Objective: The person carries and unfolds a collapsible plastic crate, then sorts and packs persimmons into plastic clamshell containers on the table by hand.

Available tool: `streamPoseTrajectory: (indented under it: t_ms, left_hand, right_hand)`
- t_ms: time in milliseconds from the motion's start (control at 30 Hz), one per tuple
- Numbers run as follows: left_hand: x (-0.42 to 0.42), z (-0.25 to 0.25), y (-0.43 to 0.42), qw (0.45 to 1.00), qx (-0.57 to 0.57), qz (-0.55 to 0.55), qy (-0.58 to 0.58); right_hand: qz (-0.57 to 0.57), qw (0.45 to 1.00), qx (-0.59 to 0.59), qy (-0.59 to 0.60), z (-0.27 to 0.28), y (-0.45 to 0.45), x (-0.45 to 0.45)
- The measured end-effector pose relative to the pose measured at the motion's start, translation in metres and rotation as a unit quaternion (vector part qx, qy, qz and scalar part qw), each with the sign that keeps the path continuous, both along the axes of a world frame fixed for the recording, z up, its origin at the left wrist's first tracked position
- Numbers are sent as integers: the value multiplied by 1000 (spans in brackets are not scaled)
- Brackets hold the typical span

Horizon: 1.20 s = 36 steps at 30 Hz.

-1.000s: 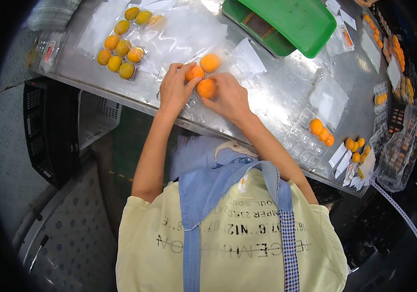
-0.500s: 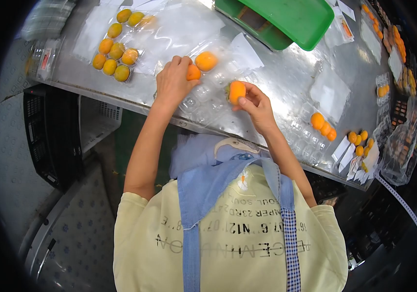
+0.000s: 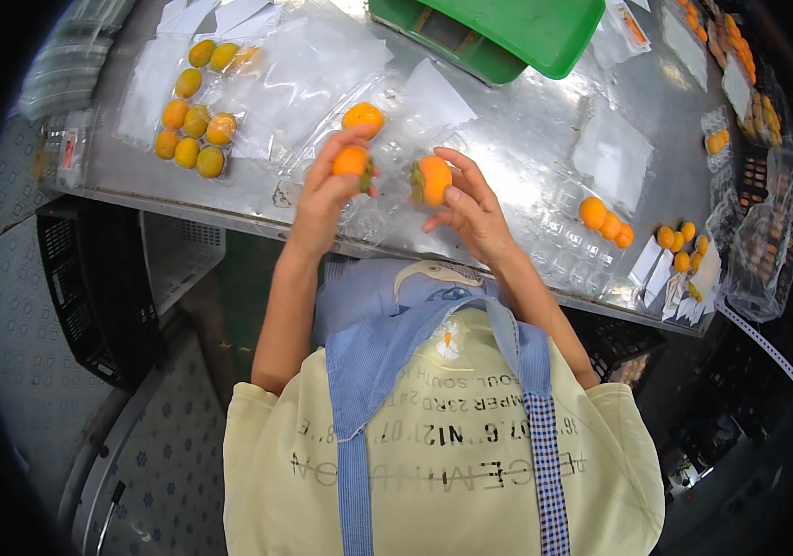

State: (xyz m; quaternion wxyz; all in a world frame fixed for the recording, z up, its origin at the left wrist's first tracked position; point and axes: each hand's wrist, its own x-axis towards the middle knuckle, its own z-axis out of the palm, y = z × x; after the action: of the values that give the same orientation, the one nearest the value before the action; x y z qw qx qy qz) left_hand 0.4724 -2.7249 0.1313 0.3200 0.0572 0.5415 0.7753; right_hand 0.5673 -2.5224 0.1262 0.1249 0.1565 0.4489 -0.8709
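My left hand [image 3: 321,190] grips an orange persimmon [image 3: 350,161], its green calyx turned to the right. Facing it, my right hand [image 3: 476,206] pinches a second persimmon [image 3: 434,180] whose calyx points left. Both fruits are held above a clear plastic tray [image 3: 366,221] with moulded cups, partly covered by my hands. Just beyond my left fingers, another persimmon [image 3: 362,119] rests at the far end of this tray.
Several yellow-orange fruits sit in a clear tray [image 3: 230,153] at the left. A green bin [image 3: 545,37] stands at the back. To the right, another clear tray [image 3: 571,252] holds three persimmons [image 3: 610,224]. Black crates [image 3: 91,287] stand below the metal table [image 3: 258,206].
My left hand has lifted its persimmon from the tray and turned it so the calyx shows. My right hand still holds its persimmon. The whole view has shifted slightly.
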Motion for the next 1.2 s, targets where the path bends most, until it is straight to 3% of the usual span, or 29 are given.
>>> streamPoseTrajectory:
  t_ms: [100,200,267,367,500,700,833,967,1033,1133,1200]
  left_hand:
    - [18,6,21,964,-164,-60,200]
    - [29,-1,29,955,-169,-71,232]
    - [31,4,31,951,-189,-67,235]
    - [39,7,36,958,-188,-48,212]
    - [54,-3,43,975,-163,-17,151]
    - [79,-2,66,978,-157,-31,132]
    - [94,3,89,973,-160,-45,162]
    - [108,2,114,962,-164,-81,201]
    - [113,-1,124,956,-163,-108,218]
    - [120,-11,131,988,-68,-133,-40]
    - [124,-17,137,985,-13,-125,-121]
  right_hand:
    - [11,1000,4,9,1,-1,3]
    - [36,998,43,26,1,0,7]
    - [48,996,69,29,7,5,9]
    - [-50,986,134,90,5,6,15]
    - [-105,983,154,12,-8,34,31]
    - [-40,981,190,17,-26,67,65]
    - [-13,979,204,-15,-7,69,76]
    - [29,992,125,6,-2,82,88]
    - [2,981,194,10,3,93,98]
    - [-54,917,392,53,10,109,114]
    - [-91,862,493,73,8,120,125]
